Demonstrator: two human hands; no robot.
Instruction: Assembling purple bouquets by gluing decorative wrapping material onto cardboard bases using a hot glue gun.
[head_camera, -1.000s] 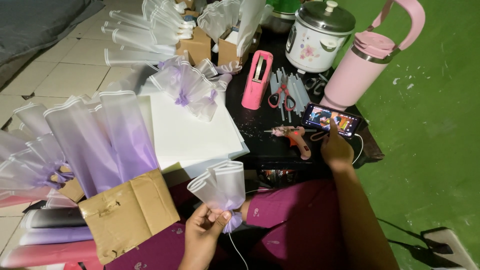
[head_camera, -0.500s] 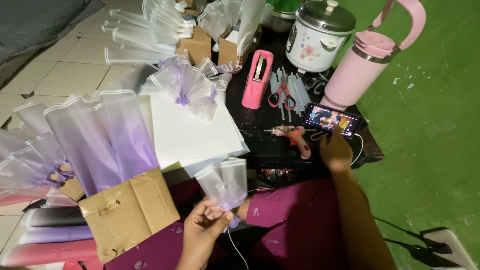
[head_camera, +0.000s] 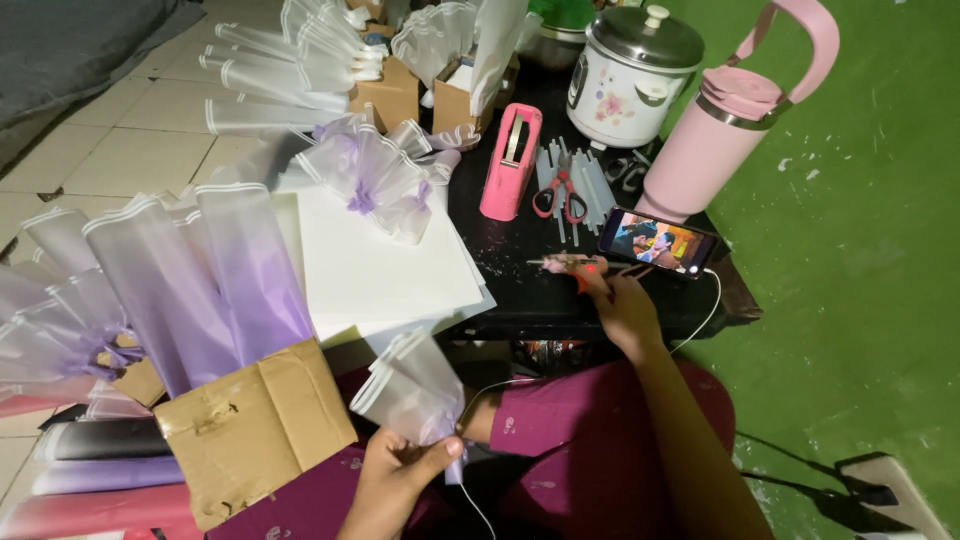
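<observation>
The left hand pinches a folded, translucent white-lilac wrapping sheet at its gathered base, fanning up and away over the lap, while the right hand closes on a small glue gun, lying crosswise on the black desk.

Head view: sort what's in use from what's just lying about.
In use:
left hand
pleated translucent wrap
right hand
glue gun

Lying about:
tape dispenser
scissors
phone
rice cooker
pink tumbler
</observation>
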